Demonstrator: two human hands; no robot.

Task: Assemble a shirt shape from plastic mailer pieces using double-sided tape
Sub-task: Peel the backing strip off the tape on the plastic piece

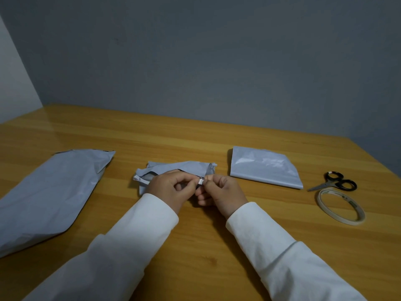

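Observation:
A small crumpled grey mailer piece (180, 168) lies at the table's middle. Just in front of it my left hand (171, 189) and my right hand (219, 190) meet, fingertips pinching a tiny white strip of tape (200, 181) between them. Whether the strip touches the mailer piece I cannot tell. A large grey mailer piece (50, 196) lies flat at the left. A folded grey mailer piece (263, 167) rests at the right. The roll of double-sided tape (340, 206) lies flat near the right edge.
Black-handled scissors (334, 183) lie just behind the tape roll at the right. The wooden table (195, 246) meets a grey wall at the back. White sleeves cover both forearms.

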